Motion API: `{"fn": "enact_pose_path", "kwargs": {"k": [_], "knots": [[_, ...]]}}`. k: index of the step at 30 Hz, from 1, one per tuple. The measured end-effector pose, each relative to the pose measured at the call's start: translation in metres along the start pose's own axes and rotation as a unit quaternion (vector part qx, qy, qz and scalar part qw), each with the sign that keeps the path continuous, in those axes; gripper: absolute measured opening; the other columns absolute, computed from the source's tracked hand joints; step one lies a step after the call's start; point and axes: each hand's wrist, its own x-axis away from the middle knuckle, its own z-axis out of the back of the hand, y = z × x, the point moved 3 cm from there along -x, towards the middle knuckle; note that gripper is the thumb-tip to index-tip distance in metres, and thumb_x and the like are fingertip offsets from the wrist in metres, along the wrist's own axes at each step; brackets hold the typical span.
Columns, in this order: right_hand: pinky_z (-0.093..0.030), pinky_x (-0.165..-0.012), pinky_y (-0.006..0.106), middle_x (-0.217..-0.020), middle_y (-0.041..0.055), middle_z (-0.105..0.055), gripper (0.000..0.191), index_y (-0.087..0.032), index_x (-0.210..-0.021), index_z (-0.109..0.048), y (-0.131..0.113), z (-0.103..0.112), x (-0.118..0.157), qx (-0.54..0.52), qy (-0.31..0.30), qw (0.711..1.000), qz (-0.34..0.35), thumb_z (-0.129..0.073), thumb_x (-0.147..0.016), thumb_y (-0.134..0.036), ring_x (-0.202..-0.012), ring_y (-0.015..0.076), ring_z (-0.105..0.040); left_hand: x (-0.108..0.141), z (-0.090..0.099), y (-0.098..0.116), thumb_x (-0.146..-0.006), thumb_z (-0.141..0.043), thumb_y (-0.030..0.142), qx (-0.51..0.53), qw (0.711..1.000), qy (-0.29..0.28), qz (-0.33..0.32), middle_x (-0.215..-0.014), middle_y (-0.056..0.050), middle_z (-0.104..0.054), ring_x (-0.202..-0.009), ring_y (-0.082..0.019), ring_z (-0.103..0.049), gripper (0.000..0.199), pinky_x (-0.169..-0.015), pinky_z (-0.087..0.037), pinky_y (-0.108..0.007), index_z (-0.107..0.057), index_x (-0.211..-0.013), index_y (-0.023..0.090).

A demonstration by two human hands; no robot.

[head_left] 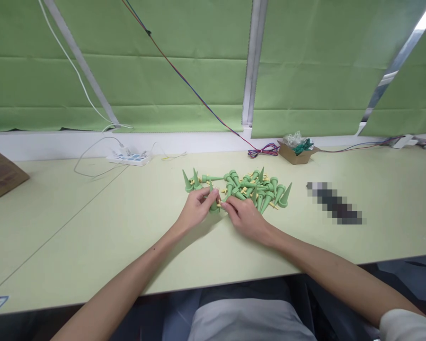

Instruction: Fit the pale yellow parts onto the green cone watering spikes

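Between the thumb and fingers of my left hand [194, 207] is a green plastic plant watering spike [213, 205], its tip pointing up. My right hand [246, 220] pinches at a small yellow valve piece [219, 204] on the spike's right side; how far it sits in the spike is hidden by my fingertips. Just beyond my right hand lies a pile of similar green spikes [248, 184], many with yellow pieces among them. Past my left hand, two spikes [187, 182] stand point up, and another [212, 178] lies on its side.
A small cardboard box [296, 155] with plastic wrapping and green material stands at the back right. Coiled wires [264, 150] lie beside it. A white power strip [129, 158] with cables is at the back left. A pixelated dark object [335, 204] lies right of the pile.
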Motion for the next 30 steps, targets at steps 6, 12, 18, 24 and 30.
{"fn": "enact_pose_path", "kwargs": {"k": [6,12,18,24,30], "knots": [[-0.03,-0.055,0.027,-0.058,-0.0029,-0.048,0.03,-0.02,-0.08,-0.055,-0.0016,0.0013,0.0,-0.012,0.01,1.0,0.004,-0.041,-0.102,-0.034,-0.05,0.0121,-0.039,-0.0009,0.0,-0.0004,-0.094,-0.047,0.056,0.005,1.0,0.008,0.019,-0.048,0.005,-0.034,-0.045,-0.009,-0.031,0.049,-0.044,-0.024,-0.024,-0.061,-0.07,0.016],[-0.031,-0.053,0.026,-0.051,-0.0073,-0.044,0.017,-0.02,-0.105,-0.056,-0.0019,0.0006,0.0024,-0.033,-0.002,0.999,-0.012,-0.048,-0.098,-0.033,-0.046,0.0129,-0.038,-0.0031,-0.0004,-0.0066,-0.091,-0.05,0.061,0.072,0.995,0.007,0.063,-0.045,0.007,-0.029,-0.04,-0.007,-0.026,0.05,-0.04,-0.023,-0.022,-0.059,-0.071,0.016],[-0.029,-0.052,0.026,-0.053,-0.006,-0.042,0.016,-0.021,-0.102,-0.057,-0.0011,0.0007,0.0019,-0.021,-0.004,1.0,0.002,-0.044,-0.099,-0.03,-0.047,0.0136,-0.034,-0.0032,0.0002,-0.0071,-0.089,-0.054,0.059,0.067,0.996,0.007,0.058,-0.047,0.006,-0.033,-0.041,-0.007,-0.03,0.048,-0.04,-0.025,-0.022,-0.057,-0.069,0.016],[-0.028,-0.053,0.026,-0.057,-0.005,-0.041,0.014,-0.022,-0.091,-0.054,0.001,0.0007,0.0015,-0.016,-0.005,1.0,0.015,-0.043,-0.099,-0.028,-0.049,0.0134,-0.032,-0.001,0.0008,-0.0016,-0.086,-0.062,0.051,0.041,0.999,-0.03,0.017,-0.063,0.001,-0.052,-0.049,-0.008,-0.037,0.036,-0.041,-0.028,-0.021,-0.064,-0.078,0.016],[-0.028,-0.054,0.026,-0.058,-0.0046,-0.041,0.025,-0.022,-0.077,-0.048,0.0005,0.0005,0.0012,-0.016,-0.01,1.0,0.018,-0.042,-0.1,-0.03,-0.05,0.0122,-0.033,-0.0003,0.0011,-0.0008,-0.086,-0.063,0.046,0.025,0.999,-0.042,0.007,-0.063,0.001,-0.053,-0.048,-0.007,-0.036,0.03,-0.043,-0.027,-0.022,-0.064,-0.079,0.016]]}}
